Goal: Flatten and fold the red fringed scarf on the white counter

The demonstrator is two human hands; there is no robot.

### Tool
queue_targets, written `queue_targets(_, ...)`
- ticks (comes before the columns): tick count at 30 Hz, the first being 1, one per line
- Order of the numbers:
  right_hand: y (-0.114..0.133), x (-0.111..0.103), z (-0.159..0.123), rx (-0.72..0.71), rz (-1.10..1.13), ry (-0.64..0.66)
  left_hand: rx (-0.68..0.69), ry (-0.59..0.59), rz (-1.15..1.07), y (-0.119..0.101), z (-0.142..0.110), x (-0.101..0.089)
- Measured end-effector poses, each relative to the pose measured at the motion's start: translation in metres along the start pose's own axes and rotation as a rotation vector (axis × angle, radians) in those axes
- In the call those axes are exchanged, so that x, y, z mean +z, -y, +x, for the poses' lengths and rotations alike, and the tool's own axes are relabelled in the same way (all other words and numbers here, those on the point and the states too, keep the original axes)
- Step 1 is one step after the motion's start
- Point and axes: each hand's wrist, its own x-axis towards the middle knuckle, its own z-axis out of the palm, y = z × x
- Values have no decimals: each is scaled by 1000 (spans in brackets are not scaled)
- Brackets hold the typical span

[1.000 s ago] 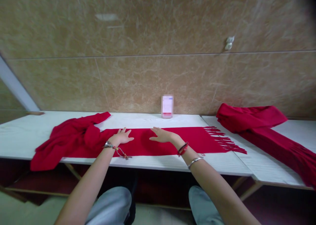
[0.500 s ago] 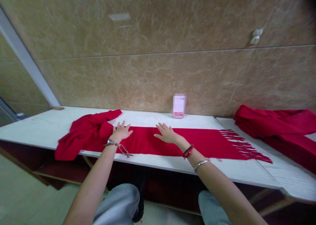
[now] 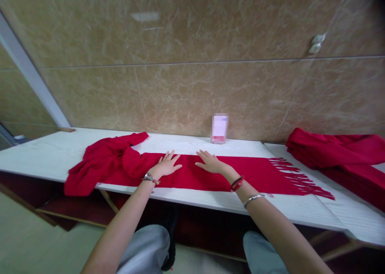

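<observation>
A red scarf [image 3: 186, 177] lies along the white table, its middle stretched flat. Its fringed end points right, while the left part is bunched in a crumpled heap. My left hand [image 3: 165, 166] rests palm down on the flat stretch, fingers spread, just right of the heap. A short way to its right, my right hand [image 3: 210, 163] also lies palm down on the cloth with its fingers apart. Neither hand grips the fabric.
Another red cloth [image 3: 337, 149] lies folded on the right part of the white table [image 3: 303, 210]. A blurred upright card [image 3: 219, 128] stands at the back against the marbled wall [image 3: 180, 93]. Dark shelving shows below the tabletop, with my knees in front.
My left hand has slid right along the scarf, away from the heap and closer to my right hand. My right hand has shifted slightly right. The scarf lies nearly the same.
</observation>
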Motion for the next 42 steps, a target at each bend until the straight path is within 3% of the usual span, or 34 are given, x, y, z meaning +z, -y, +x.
queue_targets(5, -20, -16, -11, 107, -32, -67, -33, 60, -37, -12, 1, 2)
queue_targets(10, -1, 13, -25, -62, -122, -41, -25, 44, -36, -10, 1, 6)
queue_targets(14, 5, 26, -34, -93, -114, -77, -34, 83, -23, -12, -1, 0)
queue_targets(20, -15, -12, -52, -35, -108, -111, -19, 97, 40, -30, -6, -15)
queue_targets(26, -57, -55, -99, 64, -124, 87, 86, 187, 46, -55, -2, -19)
queue_targets(32, -72, -38, -125, 23, -195, 138, 46, 304, 88, -68, 11, -26)
queue_targets(38, -72, -28, -128, -65, -209, 17, 234, 345, 85, -96, 5, -27)
queue_targets(42, -63, -35, -128, -128, -168, -53, 219, 295, 116, -104, 5, -27)
